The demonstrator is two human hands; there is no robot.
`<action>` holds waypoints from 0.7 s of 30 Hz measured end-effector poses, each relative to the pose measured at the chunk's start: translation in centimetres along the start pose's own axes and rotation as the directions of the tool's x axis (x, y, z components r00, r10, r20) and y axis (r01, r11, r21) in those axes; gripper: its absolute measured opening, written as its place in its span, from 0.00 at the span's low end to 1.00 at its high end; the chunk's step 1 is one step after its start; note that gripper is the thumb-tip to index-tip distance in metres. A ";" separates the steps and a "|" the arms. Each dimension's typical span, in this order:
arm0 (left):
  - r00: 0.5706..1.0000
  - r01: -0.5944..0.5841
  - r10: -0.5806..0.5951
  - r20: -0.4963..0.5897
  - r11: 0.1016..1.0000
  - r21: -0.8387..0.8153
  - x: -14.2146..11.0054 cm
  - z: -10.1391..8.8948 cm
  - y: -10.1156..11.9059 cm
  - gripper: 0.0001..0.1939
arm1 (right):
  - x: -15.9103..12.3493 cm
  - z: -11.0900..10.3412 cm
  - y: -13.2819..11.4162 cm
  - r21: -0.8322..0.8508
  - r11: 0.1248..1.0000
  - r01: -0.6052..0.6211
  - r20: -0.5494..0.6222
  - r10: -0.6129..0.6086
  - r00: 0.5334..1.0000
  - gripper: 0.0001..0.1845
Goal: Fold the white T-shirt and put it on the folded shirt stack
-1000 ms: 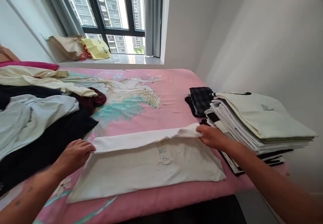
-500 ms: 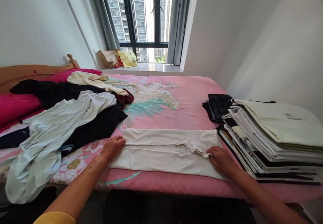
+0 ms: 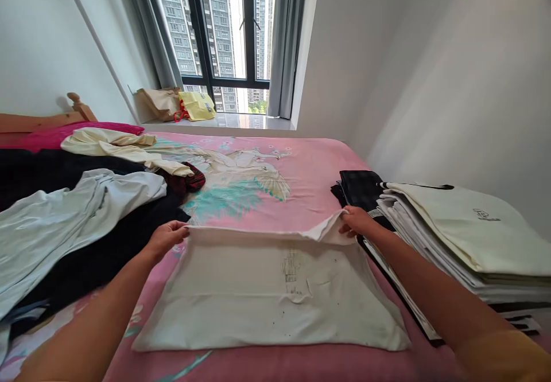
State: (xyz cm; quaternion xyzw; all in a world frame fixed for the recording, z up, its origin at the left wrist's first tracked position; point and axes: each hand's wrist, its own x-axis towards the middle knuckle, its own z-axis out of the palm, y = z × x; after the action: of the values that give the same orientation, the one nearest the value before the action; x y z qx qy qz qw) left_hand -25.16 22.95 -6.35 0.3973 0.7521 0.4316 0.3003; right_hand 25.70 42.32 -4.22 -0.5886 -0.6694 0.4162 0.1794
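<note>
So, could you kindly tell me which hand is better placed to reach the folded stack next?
Probably the right hand: it grips the far edge of the white garment beside the folded stack, while the left hand holds that edge's other end, nearer the loose clothes.

Bare hands (image 3: 166,238) and bare forearms (image 3: 116,299), with a blurred yellowish sleeve (image 3: 512,356) at lower right

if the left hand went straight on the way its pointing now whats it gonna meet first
The far edge of the white garment, which the left hand pinches at its fingertips. Beyond that, probably the pink bedsheet, though depth is unclear.
</note>
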 end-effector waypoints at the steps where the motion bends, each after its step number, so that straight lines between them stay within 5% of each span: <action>1: 0.998 -0.040 0.042 -0.045 0.999 0.037 1.0 0.0 0.4 0.23 | 1.0 -0.2 -0.2 0.018 0.999 0.039 -0.044 -0.038 0.998 0.08; 4: 0.989 -0.108 0.123 -0.082 0.979 0.173 2.7 -0.3 0.0 0.23 | 1.9 -0.4 0.7 -0.013 0.988 0.156 -0.135 -0.157 0.978 0.10; 12: 0.934 -0.356 0.283 0.219 0.796 0.490 0.6 -0.8 -8.2 0.18 | -4.6 2.4 7.7 -0.196 0.951 0.238 0.016 -0.239 0.971 0.15; 17: 0.893 -0.435 0.406 0.193 0.673 0.599 -1.7 -1.4 -7.9 0.17 | -7.5 1.7 7.6 -0.268 0.938 0.219 -0.115 -0.257 0.960 0.15; 21: 0.872 -0.480 0.408 0.270 0.607 0.633 -4.3 -1.5 -7.2 0.15 | -8.6 2.1 10.7 -0.370 0.908 0.198 -0.123 -0.259 0.958 0.14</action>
State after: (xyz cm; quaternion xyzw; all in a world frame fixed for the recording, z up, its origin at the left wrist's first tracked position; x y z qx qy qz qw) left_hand -26.61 16.40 -11.58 0.6736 0.7185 0.1652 0.0527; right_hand 33.12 33.12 -11.56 -0.5616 -0.7801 0.2133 0.1746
